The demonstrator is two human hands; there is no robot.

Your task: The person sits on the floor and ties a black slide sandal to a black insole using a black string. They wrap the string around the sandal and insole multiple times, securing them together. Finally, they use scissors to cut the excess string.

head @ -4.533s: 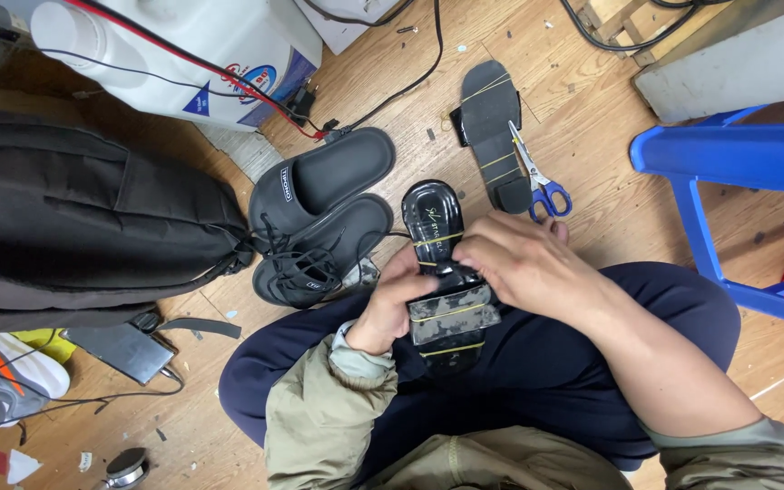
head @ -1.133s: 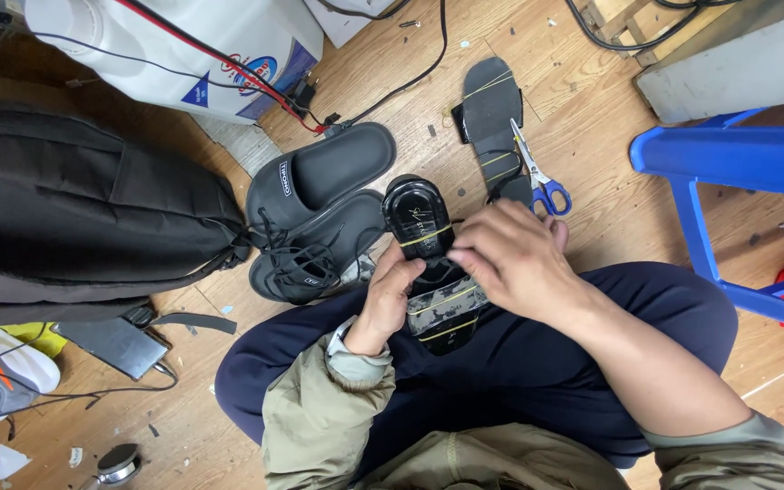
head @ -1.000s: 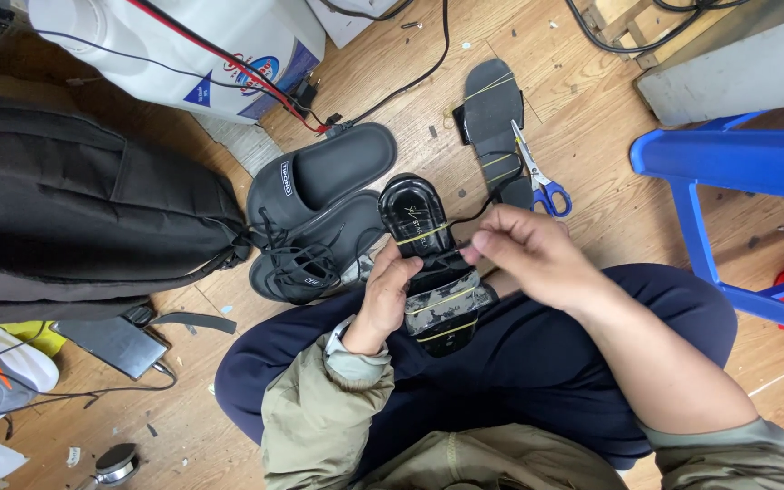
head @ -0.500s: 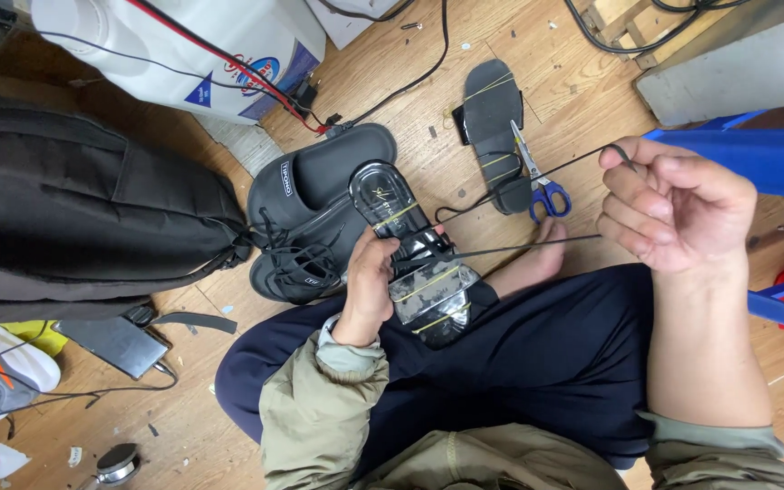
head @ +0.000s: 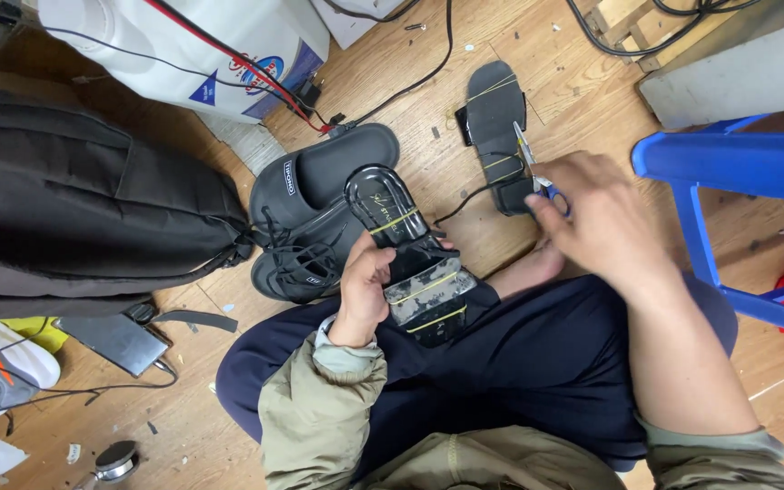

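Note:
My left hand (head: 365,290) grips a black sandal (head: 390,204) by its side and holds it on my lap; yellow threads cross its glossy sole and grey strap. A dark thread (head: 465,195) trails from the sandal toward the floor. My right hand (head: 601,218) reaches out over the wooden floor, fingers closed on the blue handles of a pair of scissors (head: 521,145). The scissors lie on a loose black sole (head: 492,109) with yellow threads around it.
A black slide (head: 319,177) and a black laced shoe (head: 297,268) lie left of my knee. A black backpack (head: 74,209) fills the left side. A blue plastic stool (head: 746,172) stands at right. A white canister (head: 183,45) with cables sits at the top.
My right hand, which had pulled the thread taut up to the right, has dropped to the scissors on the loose sole. The left hand still holds the sandal.

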